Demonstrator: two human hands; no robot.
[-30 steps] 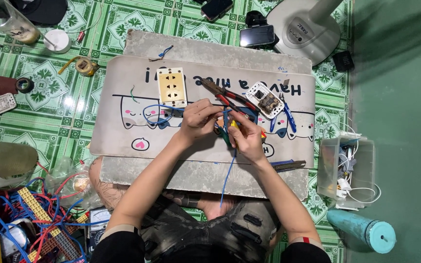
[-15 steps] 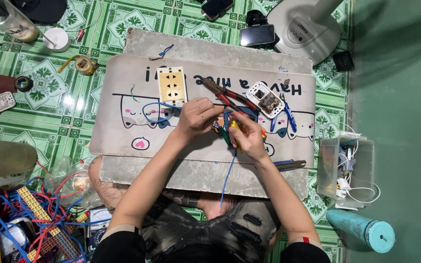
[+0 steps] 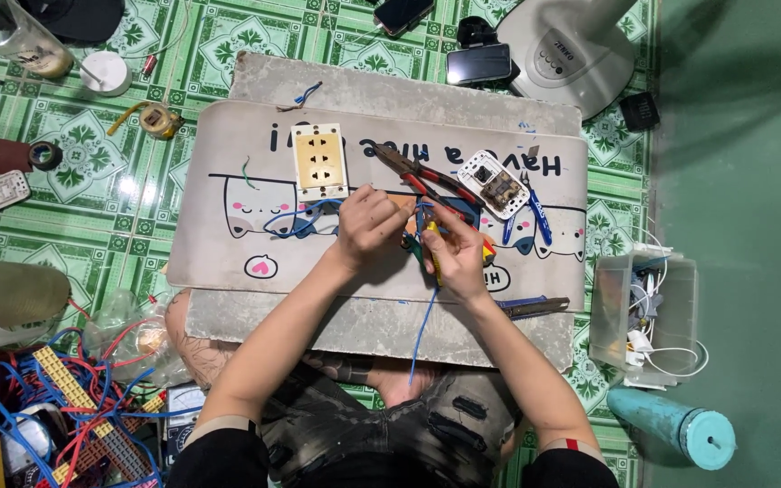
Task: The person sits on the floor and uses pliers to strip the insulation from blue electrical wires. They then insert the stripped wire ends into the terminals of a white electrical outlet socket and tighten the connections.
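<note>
Closely worked: both hands pinching a blue wire (image 3: 423,325) over the mat.
Left hand (image 3: 368,226) grips the wire; right hand (image 3: 454,258) clenches a yellow-handled tool (image 3: 432,258). Wire looks thin, light, floppy; best held near its end.

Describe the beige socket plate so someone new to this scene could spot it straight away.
Start at the pale mat with cartoon faces lying on the green tiled floor. On its upper left part, just above the left hand, lies the beige socket plate. It is the only cream rectangle with rows of pin holes; the white switch module further right is smaller and tilted.
</note>
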